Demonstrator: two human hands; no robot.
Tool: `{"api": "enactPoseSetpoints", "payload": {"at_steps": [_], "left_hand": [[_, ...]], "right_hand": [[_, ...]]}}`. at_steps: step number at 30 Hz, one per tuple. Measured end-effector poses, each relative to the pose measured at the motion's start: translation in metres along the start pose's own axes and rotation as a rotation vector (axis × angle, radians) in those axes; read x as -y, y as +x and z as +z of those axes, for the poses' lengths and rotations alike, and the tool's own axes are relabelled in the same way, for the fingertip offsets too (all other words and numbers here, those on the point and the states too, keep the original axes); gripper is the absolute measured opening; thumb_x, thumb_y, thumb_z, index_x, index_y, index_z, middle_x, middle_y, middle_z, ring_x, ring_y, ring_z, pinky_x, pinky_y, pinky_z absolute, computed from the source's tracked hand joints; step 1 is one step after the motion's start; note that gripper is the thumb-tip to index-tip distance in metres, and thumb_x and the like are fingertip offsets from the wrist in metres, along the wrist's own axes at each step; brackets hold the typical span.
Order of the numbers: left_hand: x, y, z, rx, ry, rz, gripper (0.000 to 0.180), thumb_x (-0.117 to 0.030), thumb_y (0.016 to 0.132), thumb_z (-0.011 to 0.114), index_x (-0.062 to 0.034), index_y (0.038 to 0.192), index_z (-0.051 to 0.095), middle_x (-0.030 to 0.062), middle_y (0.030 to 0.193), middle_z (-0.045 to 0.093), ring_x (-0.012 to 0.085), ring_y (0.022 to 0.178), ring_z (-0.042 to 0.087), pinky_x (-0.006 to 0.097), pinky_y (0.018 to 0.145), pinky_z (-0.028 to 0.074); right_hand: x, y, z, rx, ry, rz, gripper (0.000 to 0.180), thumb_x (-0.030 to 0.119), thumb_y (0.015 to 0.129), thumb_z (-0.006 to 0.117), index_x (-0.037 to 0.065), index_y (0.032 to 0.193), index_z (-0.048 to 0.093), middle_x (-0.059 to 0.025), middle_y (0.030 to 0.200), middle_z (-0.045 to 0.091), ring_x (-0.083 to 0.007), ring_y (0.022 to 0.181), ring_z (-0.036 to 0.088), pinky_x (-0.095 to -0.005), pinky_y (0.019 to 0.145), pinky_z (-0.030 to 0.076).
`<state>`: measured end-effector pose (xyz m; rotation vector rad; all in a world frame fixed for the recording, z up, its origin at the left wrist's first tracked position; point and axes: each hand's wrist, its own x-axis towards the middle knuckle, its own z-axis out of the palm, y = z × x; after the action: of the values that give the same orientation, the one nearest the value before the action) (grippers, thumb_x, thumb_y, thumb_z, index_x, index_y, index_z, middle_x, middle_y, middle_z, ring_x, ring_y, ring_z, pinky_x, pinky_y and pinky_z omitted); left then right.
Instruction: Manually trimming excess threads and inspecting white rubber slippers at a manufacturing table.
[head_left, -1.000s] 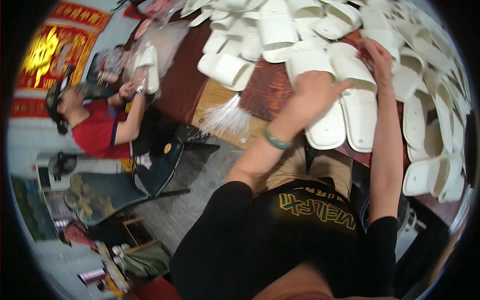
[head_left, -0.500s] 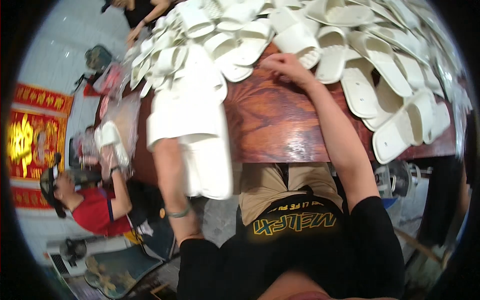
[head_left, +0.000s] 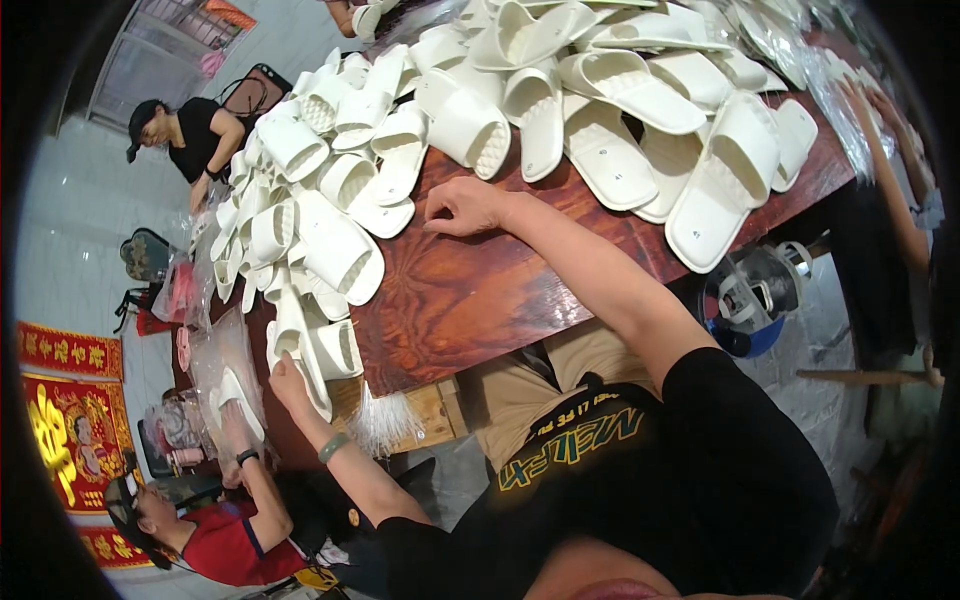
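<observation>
At the left edge of the table, my left hand is closed on the edge of a white slipper. That slipper stands on its side against another white slipper, at the near end of the heap. My right hand hovers over or rests on the bare wood just in front of the heap. Its fingers are curled in toward the thumb, and no object shows in them. Closest to it are a white slipper with a bumpy footbed and another slipper.
White slippers are heaped across the far side of the brown wooden table. White strands hang at its near edge. A person in red handles a bagged slipper at left; one in black stands beyond. Another person's arms reach in at right.
My left hand has moved away to the left, carrying the white slippers down to the heap's near end. The view has turned, and my right hand stays curled over the table.
</observation>
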<state>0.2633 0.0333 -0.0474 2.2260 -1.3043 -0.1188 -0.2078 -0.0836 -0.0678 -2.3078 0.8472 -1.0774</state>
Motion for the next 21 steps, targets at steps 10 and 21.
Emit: {"api": "enactPoseSetpoints", "payload": {"at_steps": [10,21], "left_hand": [[-0.242,-0.063,0.017,0.15,-0.483,0.373,0.036,-0.03,0.087,0.061,0.0011,0.104,0.064,0.0088,0.075,0.065,0.0099,0.064,0.057,0.027,0.058,0.044],[-0.277,-0.078,0.134,0.167,-0.281,0.479,0.031,-0.03,0.084,0.056,-0.0027,0.091,0.067,0.0218,0.081,0.065,0.0374,0.081,0.063,0.043,0.072,0.049]], "right_hand": [[0.011,0.005,0.005,-0.068,-0.222,-0.179,0.01,0.018,0.08,0.061,0.008,0.083,0.062,-0.0081,0.078,0.062,-0.0278,0.074,0.061,-0.0378,0.065,0.049],[0.0,0.008,-0.059,-0.453,-0.772,0.381,0.048,0.012,0.079,0.054,-0.002,0.123,0.045,-0.0252,0.123,0.043,-0.0383,0.105,0.048,-0.0448,0.088,0.041]]}}
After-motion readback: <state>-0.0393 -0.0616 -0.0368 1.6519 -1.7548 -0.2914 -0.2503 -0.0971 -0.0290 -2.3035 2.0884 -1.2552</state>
